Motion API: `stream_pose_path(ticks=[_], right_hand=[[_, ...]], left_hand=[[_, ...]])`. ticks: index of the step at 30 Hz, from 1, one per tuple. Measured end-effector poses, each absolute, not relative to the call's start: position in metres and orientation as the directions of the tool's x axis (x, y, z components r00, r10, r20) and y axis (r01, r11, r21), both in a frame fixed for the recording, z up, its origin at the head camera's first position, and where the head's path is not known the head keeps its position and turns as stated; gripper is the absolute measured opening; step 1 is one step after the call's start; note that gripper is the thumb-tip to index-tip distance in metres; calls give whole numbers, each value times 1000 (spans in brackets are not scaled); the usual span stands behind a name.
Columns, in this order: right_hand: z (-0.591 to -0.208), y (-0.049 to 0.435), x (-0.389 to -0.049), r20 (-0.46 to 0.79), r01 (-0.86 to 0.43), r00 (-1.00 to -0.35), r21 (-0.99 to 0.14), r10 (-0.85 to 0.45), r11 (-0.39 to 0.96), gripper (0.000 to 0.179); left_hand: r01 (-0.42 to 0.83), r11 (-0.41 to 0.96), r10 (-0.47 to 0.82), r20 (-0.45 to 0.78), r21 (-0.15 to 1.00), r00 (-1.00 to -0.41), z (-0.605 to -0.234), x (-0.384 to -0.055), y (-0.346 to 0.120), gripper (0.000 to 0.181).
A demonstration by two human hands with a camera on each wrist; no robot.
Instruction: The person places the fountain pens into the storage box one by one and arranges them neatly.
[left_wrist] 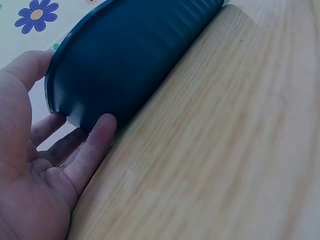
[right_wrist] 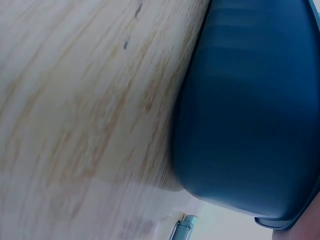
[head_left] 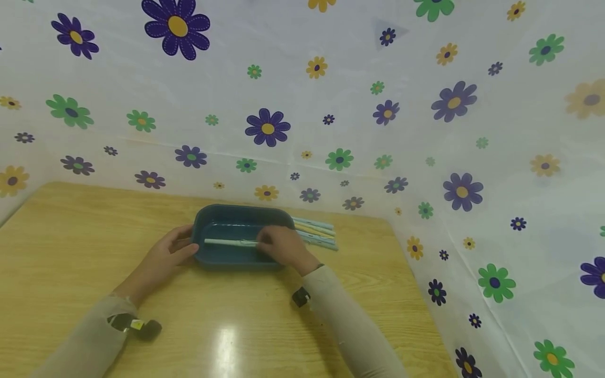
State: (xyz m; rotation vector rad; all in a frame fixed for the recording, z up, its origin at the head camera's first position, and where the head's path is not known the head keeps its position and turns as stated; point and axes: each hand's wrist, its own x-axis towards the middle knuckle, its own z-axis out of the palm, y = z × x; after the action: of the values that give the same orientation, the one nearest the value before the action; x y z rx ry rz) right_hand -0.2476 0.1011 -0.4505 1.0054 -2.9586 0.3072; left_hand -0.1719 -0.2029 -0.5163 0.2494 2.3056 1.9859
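A dark blue plastic basin [head_left: 241, 266] stands on the wooden table. My left hand [head_left: 163, 257] is at its left end, with fingertips and thumb touching the outer wall; in the left wrist view the spread fingers [left_wrist: 102, 130] rest against that wall. Inside the basin lies a slim pale green pen [head_left: 222, 242], roughly level. My right hand [head_left: 283, 247] reaches over the right side and pinches the pen's right end, which the fingers hide. In the right wrist view the basin's outer wall [right_wrist: 245, 125] covers most of that hand.
Several light blue and yellow pens [head_left: 314, 228] lie side by side just right of the basin. One pen's clip end [right_wrist: 184, 227] shows in the right wrist view. A flower-printed white sheet [head_left: 227, 94] hangs behind and to the right of the table [head_left: 227, 325].
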Motion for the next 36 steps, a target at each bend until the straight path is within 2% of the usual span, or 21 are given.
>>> stream_pose_path(ticks=[36], right_hand=[[-452, 103, -245, 119, -592, -805, -232, -582, 772, 16]], left_hand=[[24, 203, 174, -12, 979, -985, -514, -172, -205, 70]])
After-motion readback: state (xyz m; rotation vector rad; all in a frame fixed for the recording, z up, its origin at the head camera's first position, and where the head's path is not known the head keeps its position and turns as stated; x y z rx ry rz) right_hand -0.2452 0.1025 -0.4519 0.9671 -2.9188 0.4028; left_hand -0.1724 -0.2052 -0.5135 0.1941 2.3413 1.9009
